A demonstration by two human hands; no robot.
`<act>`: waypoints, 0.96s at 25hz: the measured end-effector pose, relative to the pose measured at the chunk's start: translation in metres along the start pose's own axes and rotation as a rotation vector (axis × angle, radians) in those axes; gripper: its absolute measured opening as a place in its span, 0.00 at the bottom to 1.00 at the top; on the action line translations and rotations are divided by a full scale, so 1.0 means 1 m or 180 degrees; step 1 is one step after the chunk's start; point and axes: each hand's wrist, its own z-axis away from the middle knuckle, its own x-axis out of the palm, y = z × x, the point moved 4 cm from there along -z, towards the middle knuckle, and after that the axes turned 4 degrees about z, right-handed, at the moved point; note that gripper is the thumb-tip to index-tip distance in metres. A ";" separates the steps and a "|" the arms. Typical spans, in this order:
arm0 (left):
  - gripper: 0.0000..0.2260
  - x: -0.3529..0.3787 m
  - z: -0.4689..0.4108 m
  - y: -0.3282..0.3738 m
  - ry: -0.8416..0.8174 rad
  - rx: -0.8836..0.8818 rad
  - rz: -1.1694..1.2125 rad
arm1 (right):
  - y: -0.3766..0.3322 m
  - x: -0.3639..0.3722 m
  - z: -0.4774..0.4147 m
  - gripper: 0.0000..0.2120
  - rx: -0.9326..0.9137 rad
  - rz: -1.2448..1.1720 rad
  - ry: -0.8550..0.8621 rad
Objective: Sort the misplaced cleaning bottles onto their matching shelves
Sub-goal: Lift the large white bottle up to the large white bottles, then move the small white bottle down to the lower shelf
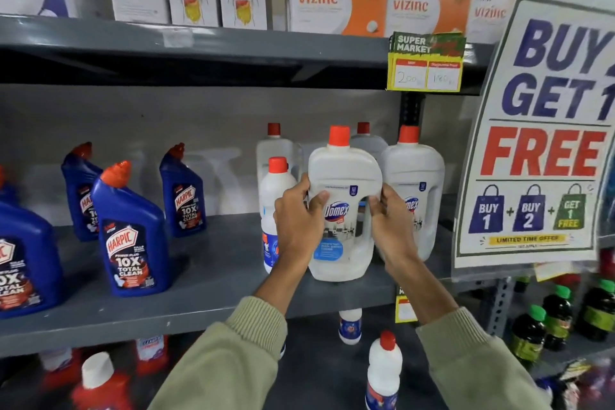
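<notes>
A large white Domex bottle (344,176) with a red cap stands at the front of the grey middle shelf (213,270). My left hand (298,223) grips its left side and my right hand (391,226) grips its handle side. Another matching Domex bottle (419,170) stands just to its right, and two more are behind. A smaller white bottle with a red cap (274,190) stands to the left, partly hidden by my left hand. Several blue Harpic bottles (131,233) stand further left on the same shelf.
The shelf above holds white and orange boxes (336,0). A "Buy 2 Get 1 Free" poster (539,130) hangs at the right. A price tag (426,63) hangs from the upper shelf edge. On the lower shelf stand small white bottles (384,366), red bottles and dark bottles with green caps (559,313).
</notes>
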 end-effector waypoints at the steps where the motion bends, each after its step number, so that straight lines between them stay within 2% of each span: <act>1: 0.13 0.002 -0.002 -0.001 0.0010 0.0020 -0.0023 | 0.002 0.001 -0.002 0.10 -0.0017 0.0024 -0.0020; 8: 0.12 0.002 -0.001 -0.003 0.0217 0.0206 -0.0216 | 0.007 0.006 -0.005 0.09 -0.0343 0.0380 0.0099; 13: 0.18 -0.010 0.002 0.007 0.0178 0.0500 -0.0697 | 0.000 0.002 0.003 0.13 -0.0447 0.0217 0.0229; 15: 0.18 -0.024 0.008 0.012 0.0437 0.0791 -0.0732 | -0.007 -0.004 0.012 0.14 -0.0604 0.0271 0.0338; 17: 0.21 -0.047 0.013 0.006 0.0833 0.0890 -0.0535 | -0.016 -0.011 0.027 0.19 -0.0977 0.0626 0.0725; 19: 0.28 -0.067 0.015 -0.013 0.0996 0.0637 -0.0254 | -0.038 -0.009 0.044 0.21 -0.1598 0.0828 0.0984; 20: 0.32 -0.075 0.015 -0.025 0.0928 0.0351 -0.0144 | -0.054 -0.003 0.049 0.20 -0.1876 0.0714 0.0880; 22: 0.39 -0.079 0.014 -0.050 0.0585 -0.0358 -0.0133 | -0.093 0.017 0.045 0.18 -0.2111 0.0421 0.0368; 24: 0.41 -0.075 0.017 -0.066 0.0248 -0.0692 -0.0181 | -0.123 0.046 0.028 0.20 -0.2015 0.0738 -0.0119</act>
